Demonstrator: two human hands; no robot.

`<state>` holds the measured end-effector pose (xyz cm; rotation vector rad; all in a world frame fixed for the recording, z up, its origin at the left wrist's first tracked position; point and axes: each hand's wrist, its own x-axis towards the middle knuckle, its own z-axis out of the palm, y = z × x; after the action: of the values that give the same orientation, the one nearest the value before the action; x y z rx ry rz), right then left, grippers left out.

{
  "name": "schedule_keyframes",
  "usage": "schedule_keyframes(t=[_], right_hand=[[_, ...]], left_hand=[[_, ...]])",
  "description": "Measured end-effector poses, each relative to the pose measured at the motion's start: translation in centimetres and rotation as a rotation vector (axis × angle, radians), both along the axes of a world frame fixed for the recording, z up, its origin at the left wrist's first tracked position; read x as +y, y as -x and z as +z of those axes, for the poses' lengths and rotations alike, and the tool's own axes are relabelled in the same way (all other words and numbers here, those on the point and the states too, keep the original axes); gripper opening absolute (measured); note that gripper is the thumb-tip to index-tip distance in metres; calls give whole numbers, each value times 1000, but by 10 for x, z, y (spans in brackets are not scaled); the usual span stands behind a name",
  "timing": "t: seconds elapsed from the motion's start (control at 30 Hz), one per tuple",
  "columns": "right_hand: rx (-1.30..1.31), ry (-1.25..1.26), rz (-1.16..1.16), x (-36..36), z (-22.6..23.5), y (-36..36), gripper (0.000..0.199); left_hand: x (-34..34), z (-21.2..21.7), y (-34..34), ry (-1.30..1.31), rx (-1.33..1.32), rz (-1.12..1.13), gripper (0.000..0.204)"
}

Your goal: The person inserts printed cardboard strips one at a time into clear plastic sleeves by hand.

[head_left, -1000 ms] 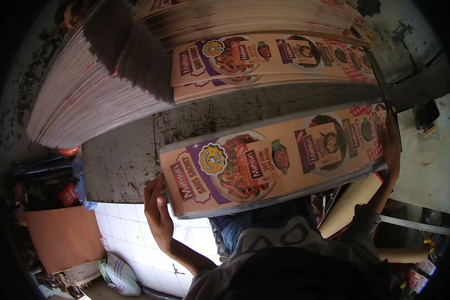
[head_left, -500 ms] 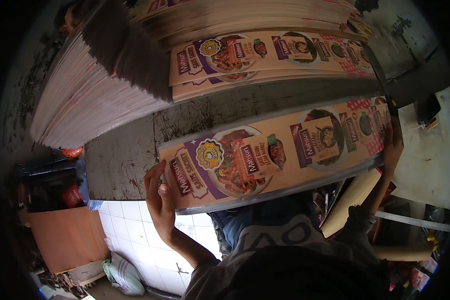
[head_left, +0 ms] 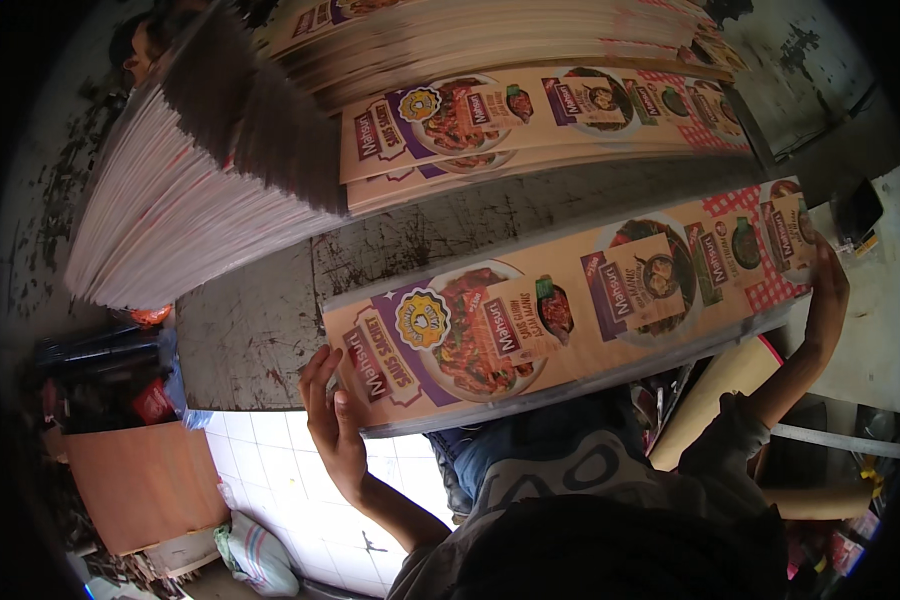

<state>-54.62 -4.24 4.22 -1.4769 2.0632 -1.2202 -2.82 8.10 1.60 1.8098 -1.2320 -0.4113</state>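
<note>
A long stack of printed sheets [head_left: 560, 310], tan with pictures of food dishes and sauce packets, lies across in front of my body at the table's near edge. My left hand [head_left: 338, 425] is closed on its left end, thumb toward me and fingers along the short side. At the opposite end my right hand [head_left: 828, 295] grips the right edge, its fingers partly hidden. Beyond it, matching printed sheets [head_left: 510, 115] lie in a low, slightly uneven pile on the worn dark table [head_left: 240, 330].
A tall fanned stack of sheets [head_left: 160, 215] leans at the far left, and another thick stack [head_left: 530, 35] stands at the back. Below the table are a brown carton [head_left: 140, 480], a white sack [head_left: 258, 555] and a tan roll [head_left: 715, 395]. Part of another person [head_left: 142, 50] shows at upper left.
The held stack has shifted slightly right, and its right end tips a little higher. My right hand has moved outward to the right; my left hand stays at the left end.
</note>
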Motion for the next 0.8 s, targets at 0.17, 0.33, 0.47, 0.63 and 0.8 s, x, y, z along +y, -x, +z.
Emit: schedule_keyframes(t=[0.17, 0.33, 0.47, 0.63, 0.8], right_hand=[[-1225, 408, 255, 13, -10, 27, 56], [-1502, 338, 737, 25, -34, -42, 51], [-1239, 133, 386, 32, -41, -102, 50], [-1238, 121, 470, 12, -16, -141, 47], [-1218, 282, 337, -11, 8, -110, 42]], left_hand=[[2, -12, -2, 50, 78, 22, 51], [-3, -16, 0, 120, 105, 35, 41], [-2, -4, 20, 189, -271, 218, 30], [22, 4, 59, 507, -430, -281, 24], [2, 6, 66, 348, -622, -647, 12]])
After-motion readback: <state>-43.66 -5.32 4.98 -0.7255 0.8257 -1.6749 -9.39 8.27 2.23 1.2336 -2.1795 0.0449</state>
